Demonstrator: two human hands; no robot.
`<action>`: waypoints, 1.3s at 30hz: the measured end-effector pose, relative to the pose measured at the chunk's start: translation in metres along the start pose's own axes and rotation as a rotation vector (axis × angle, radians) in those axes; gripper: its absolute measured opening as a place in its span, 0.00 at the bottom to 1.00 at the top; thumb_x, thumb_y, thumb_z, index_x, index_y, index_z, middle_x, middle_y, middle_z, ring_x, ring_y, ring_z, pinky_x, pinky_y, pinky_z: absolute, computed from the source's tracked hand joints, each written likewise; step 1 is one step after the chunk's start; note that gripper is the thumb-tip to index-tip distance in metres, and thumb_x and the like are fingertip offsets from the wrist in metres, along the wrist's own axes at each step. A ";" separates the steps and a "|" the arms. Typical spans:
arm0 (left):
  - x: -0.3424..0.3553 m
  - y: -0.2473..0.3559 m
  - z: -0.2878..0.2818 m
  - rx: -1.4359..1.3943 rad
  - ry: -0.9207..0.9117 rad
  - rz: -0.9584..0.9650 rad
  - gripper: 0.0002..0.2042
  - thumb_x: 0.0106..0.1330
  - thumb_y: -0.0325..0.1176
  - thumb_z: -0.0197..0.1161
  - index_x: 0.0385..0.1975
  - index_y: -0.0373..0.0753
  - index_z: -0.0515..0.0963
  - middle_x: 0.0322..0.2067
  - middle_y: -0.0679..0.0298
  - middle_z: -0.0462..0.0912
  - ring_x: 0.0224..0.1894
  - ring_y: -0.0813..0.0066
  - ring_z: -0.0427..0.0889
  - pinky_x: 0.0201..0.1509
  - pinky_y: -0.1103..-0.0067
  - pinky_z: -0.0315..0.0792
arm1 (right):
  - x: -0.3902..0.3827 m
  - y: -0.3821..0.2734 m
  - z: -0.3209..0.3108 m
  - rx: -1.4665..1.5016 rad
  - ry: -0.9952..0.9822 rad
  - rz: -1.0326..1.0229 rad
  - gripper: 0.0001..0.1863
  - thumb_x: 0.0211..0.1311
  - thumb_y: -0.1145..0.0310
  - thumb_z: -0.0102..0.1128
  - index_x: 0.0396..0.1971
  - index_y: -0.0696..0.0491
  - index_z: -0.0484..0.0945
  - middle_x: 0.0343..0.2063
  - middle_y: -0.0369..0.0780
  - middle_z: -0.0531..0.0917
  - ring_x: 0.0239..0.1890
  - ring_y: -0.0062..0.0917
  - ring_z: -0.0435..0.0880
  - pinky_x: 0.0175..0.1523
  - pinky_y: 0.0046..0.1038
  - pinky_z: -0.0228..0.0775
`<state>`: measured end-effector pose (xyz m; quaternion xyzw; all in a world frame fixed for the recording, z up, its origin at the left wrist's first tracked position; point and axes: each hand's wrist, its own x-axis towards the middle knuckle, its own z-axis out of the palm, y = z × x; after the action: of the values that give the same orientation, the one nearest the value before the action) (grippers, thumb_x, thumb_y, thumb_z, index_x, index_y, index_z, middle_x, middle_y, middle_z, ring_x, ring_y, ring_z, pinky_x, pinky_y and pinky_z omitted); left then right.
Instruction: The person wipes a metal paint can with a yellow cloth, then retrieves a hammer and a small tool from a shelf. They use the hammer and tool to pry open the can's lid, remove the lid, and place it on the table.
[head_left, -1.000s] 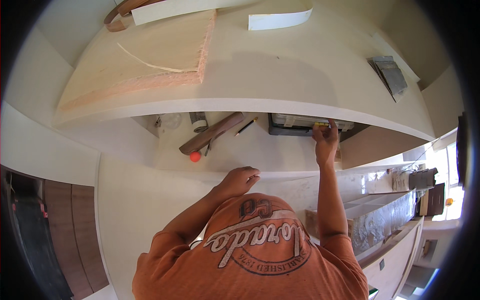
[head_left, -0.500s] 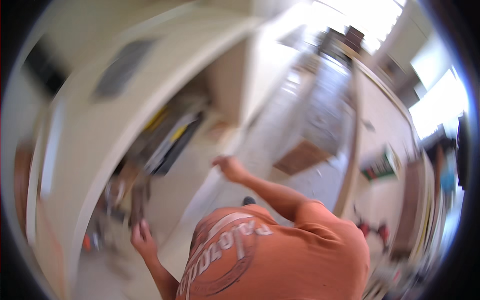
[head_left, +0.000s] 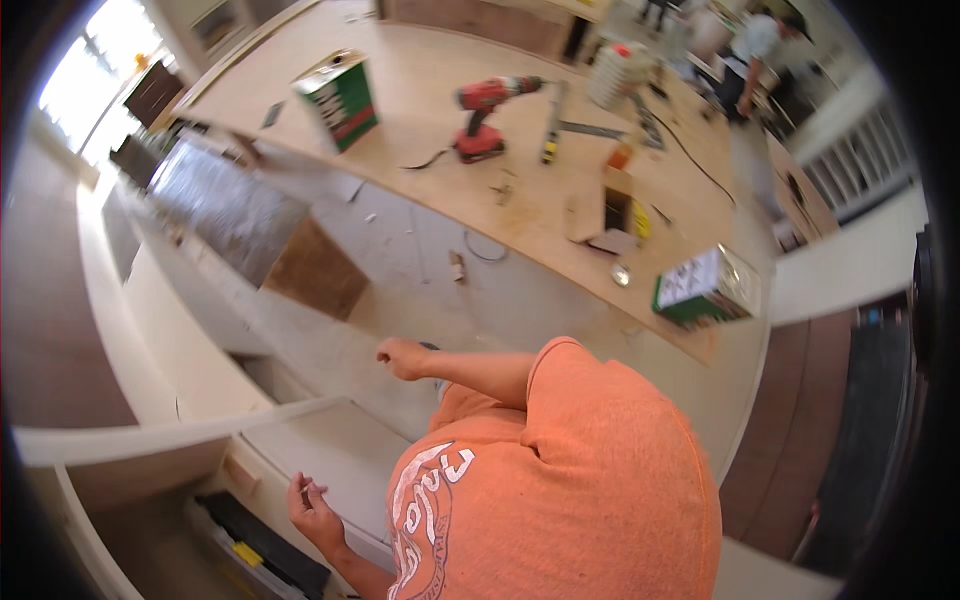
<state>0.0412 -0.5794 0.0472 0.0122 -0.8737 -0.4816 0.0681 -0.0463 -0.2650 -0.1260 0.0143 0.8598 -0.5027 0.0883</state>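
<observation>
My left hand (head_left: pixel 312 508) is raised beside the open white compartment (head_left: pixel 150 470), its fingers loosely bent and apart, holding nothing that I can make out. Inside that compartment lies a dark case (head_left: pixel 262 548) with yellow parts. My right hand (head_left: pixel 400 359) hangs in front of my body above the floor, fingers curled; whatever may be inside them is too small to see. A pale board (head_left: pixel 315 440) lies between my two hands.
Across the floor, a plywood worktop (head_left: pixel 540 210) bears a red drill (head_left: pixel 482 115), green tins (head_left: pixel 340 100), an open carton (head_left: pixel 600 215) and a square (head_left: pixel 590 130). A wrapped unit (head_left: pixel 215 210) stands left. A co-worker (head_left: pixel 750 65) bends over at the back right.
The view has swung away from the shelf to the plywood worktop and room. My right hand has left the case in the compartment and now hangs over the floor.
</observation>
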 end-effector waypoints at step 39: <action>-0.136 -0.016 -0.186 0.630 0.677 -0.339 0.25 0.59 0.36 0.68 0.57 0.41 0.75 0.55 0.48 0.77 0.49 0.51 0.80 0.53 0.69 0.74 | -0.027 -0.280 0.084 0.039 -0.726 -0.957 0.12 0.63 0.72 0.61 0.44 0.61 0.79 0.41 0.46 0.83 0.40 0.32 0.84 0.44 0.28 0.75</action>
<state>0.2000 -0.7323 0.1173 0.3300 -0.8914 -0.1674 0.2618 -0.0404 -0.4743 0.0795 -0.5453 0.6763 -0.4751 0.1400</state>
